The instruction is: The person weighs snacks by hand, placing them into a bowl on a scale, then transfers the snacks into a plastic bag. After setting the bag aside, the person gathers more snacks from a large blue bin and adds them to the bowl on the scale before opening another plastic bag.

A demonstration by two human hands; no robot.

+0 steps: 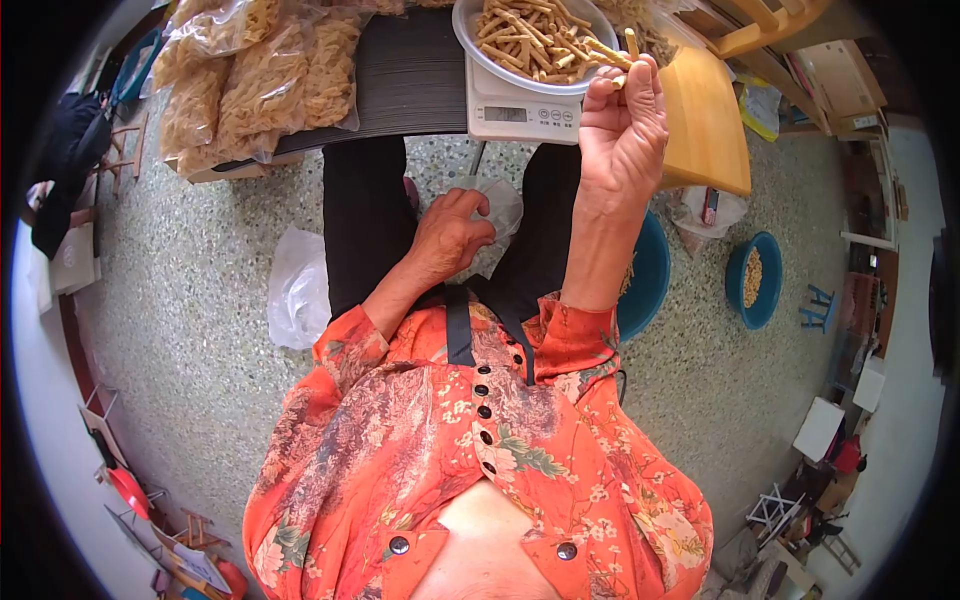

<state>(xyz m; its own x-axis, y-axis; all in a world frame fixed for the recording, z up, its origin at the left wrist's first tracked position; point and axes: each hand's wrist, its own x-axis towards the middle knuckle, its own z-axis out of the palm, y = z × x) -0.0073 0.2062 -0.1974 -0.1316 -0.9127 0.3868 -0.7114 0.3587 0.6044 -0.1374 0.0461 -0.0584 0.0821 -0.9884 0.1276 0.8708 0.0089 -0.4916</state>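
Observation:
My right hand (625,125) is raised over the right edge of a white bowl (462,30), its thumb and fingers pinched on short, light-brown snack sticks (632,43). More of these sticks fill the bowl, which stands on a white digital scale (522,124) with a display and buttons at its front. My left hand (455,235) lies low over my lap with its fingers curled in. A clear plastic bag (502,205) shows right beside those fingers; what they hold, if anything, is hidden.
Clear bags of pale, curly dried food (265,90) are piled on the left of the dark table (410,75). A wooden stool (705,120) stands right of the scale. Teal basins (645,275) and a white plastic bag (297,290) are on the speckled floor.

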